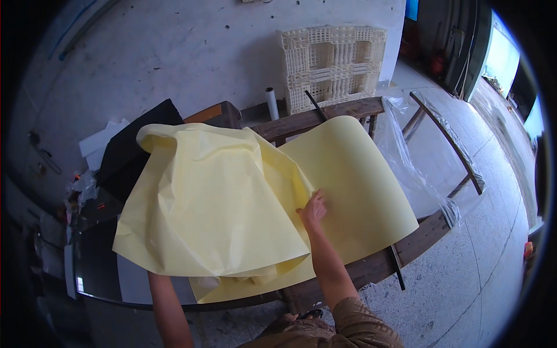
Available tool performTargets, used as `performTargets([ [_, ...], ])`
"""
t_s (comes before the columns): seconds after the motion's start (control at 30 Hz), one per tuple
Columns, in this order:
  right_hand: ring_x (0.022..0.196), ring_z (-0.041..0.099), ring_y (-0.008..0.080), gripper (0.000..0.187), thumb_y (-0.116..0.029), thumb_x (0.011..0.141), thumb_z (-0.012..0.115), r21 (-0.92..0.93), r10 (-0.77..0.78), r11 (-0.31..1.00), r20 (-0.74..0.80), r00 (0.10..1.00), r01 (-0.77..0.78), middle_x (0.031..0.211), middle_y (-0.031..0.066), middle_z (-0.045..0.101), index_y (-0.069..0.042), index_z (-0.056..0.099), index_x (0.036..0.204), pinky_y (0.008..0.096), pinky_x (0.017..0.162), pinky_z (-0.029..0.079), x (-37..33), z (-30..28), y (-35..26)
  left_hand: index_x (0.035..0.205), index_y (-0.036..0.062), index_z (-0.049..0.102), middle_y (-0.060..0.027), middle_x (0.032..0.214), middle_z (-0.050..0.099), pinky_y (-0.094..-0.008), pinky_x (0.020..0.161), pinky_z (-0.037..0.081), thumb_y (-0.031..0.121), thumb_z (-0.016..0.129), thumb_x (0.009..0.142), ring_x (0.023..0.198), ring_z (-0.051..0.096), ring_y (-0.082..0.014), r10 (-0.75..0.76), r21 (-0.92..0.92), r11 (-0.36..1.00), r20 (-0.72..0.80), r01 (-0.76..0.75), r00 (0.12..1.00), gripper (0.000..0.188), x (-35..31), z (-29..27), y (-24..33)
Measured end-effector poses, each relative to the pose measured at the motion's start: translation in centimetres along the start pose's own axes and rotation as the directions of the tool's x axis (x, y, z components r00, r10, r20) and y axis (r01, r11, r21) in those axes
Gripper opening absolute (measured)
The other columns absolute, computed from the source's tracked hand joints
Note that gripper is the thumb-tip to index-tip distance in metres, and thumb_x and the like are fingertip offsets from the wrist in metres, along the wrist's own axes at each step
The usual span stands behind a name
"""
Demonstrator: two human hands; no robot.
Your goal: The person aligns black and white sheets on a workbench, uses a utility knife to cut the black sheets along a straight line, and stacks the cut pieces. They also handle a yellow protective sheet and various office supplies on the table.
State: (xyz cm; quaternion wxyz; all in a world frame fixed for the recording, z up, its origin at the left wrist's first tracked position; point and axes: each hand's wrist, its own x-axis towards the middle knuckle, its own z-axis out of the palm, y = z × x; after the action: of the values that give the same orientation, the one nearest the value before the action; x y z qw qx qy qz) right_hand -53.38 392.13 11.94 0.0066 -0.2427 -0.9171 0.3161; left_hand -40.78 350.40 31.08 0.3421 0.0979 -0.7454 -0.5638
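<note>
A large pale yellow sheet (214,197) lies creased and folded over on itself across the left part of a bench. On the right it continues smoothly into a wide curved roll of the same material (360,180). My right hand (315,210) rests against the yellow surface where the folded layer meets the roll; its thumb stands apart from the fingers, and nothing shows in its grasp. My left forearm reaches under the near edge of the folded sheet, which hides that hand completely.
The dark wooden frame (426,238) carries the roll, with a black rod (397,268) beneath it. Clear plastic film (400,151) hangs over the frame's right end. Behind stand a cream plastic pallet (333,66) and a white tube (271,104). Black panels (139,148) lean at left.
</note>
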Motion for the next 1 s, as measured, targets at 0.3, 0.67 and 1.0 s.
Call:
performTargets([
  [0.3, 0.068, 0.056, 0.0134, 0.015, -0.009, 0.083, 0.063, 0.830, 0.077, 0.556, -0.095, 0.992, 0.036, 0.078, 0.0035, 0.064, -0.001, 0.065, 0.096, 0.0319, 0.058, 0.047, 8.9, -9.6, 5.6, 0.129, 0.0010, 0.047, -0.0138, 0.120, 0.058, -0.0373, 0.086, 0.054, 0.028, 0.057, 0.094, 0.103, 0.062, -0.0230, -0.041, -0.155, 0.987, -0.013, 0.038, 0.999, 0.045, -2.2, 3.9, -0.4],
  [0.67, 0.068, 0.055, 0.0256, 0.031, 0.000, 0.074, 0.069, -0.648, -0.597, 0.722, -0.761, -0.254, 0.242, 0.075, 0.0092, 0.056, -0.011, 0.071, 0.102, 0.0361, 0.062, 0.047, 13.8, -60.7, 18.5, 0.128, 0.0008, 0.047, -0.0135, 0.120, 0.058, -0.0368, 0.086, 0.054, 0.028, 0.057, 0.094, 0.103, 0.061, -0.0224, 0.075, -0.398, 0.917, 0.159, -0.006, 0.984, 0.045, -7.8, 19.6, 7.9],
  [1.0, 0.098, 0.059, 0.0174, 0.030, 0.008, 0.079, 0.070, -0.925, -0.923, 0.341, -0.364, -0.126, 0.169, 0.106, 0.0096, 0.060, -0.008, 0.070, 0.105, 0.0274, 0.079, 0.050, 19.8, -73.1, 27.1, 0.123, -0.0020, 0.053, -0.0112, 0.117, 0.061, -0.0339, 0.093, 0.045, 0.019, 0.058, 0.095, 0.106, 0.060, -0.0205, 0.069, 0.030, 0.997, 0.150, -0.074, 0.986, 0.035, -16.4, 37.6, 16.4],
])
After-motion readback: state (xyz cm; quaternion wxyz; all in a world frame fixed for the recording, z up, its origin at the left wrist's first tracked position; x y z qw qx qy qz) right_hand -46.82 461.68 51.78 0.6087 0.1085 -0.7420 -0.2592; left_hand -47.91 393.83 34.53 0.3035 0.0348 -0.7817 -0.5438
